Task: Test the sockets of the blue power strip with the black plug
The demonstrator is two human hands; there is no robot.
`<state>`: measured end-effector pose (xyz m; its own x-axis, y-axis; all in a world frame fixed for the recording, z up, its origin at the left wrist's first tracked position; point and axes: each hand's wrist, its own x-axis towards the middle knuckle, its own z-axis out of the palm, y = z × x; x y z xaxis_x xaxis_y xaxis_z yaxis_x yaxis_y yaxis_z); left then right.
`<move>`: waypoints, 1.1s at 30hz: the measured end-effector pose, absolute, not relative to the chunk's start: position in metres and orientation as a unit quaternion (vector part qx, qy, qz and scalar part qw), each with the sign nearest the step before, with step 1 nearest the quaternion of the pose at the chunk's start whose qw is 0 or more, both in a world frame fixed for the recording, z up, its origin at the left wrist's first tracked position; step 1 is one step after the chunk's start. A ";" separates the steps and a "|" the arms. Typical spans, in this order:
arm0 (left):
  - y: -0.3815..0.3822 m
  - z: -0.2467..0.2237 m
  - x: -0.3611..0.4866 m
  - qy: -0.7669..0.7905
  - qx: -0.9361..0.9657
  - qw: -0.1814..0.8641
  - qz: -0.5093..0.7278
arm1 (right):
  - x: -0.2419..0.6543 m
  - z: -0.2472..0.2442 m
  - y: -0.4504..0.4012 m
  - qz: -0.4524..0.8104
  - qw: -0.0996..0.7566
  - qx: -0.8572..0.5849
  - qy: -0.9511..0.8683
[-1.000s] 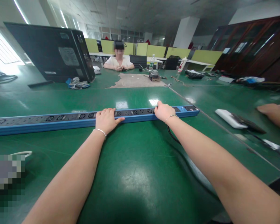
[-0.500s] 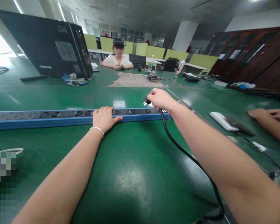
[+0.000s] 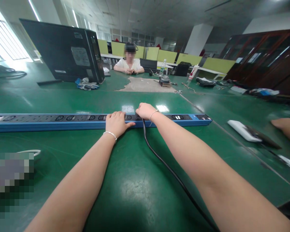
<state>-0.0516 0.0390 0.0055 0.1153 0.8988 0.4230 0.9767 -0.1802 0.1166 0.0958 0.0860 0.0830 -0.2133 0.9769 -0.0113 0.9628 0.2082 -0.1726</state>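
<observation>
One long blue strip [image 3: 50, 126] lies across the green table [image 3: 135, 167], from the left edge to right of centre. The left hand [image 3: 115, 124] rests on it, thumb spread from the fingers. Just right of that, the right hand [image 3: 145, 111] pinches the end of the black cable [image 3: 168, 167] at the strip's top.

Yellow-green partitions [image 3: 168, 56] (low ones) stand before a pale pillar [image 3: 198, 39]; a dark wooden cabinet [image 3: 263, 58] fills the right.
</observation>
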 end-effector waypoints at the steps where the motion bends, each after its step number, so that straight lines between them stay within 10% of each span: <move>1: 0.039 0.005 -0.051 -0.634 -0.740 0.094 -0.202 | 0.094 0.082 0.087 0.066 0.045 -0.622 -0.779; 23: 0.039 0.005 -0.052 -0.627 -0.745 0.095 -0.208 | 0.081 0.070 0.070 0.056 0.053 -0.636 -0.768; 33: 0.036 0.009 -0.048 -0.644 -0.731 0.092 -0.204 | 0.145 0.023 0.051 -0.024 0.237 -0.674 -0.699</move>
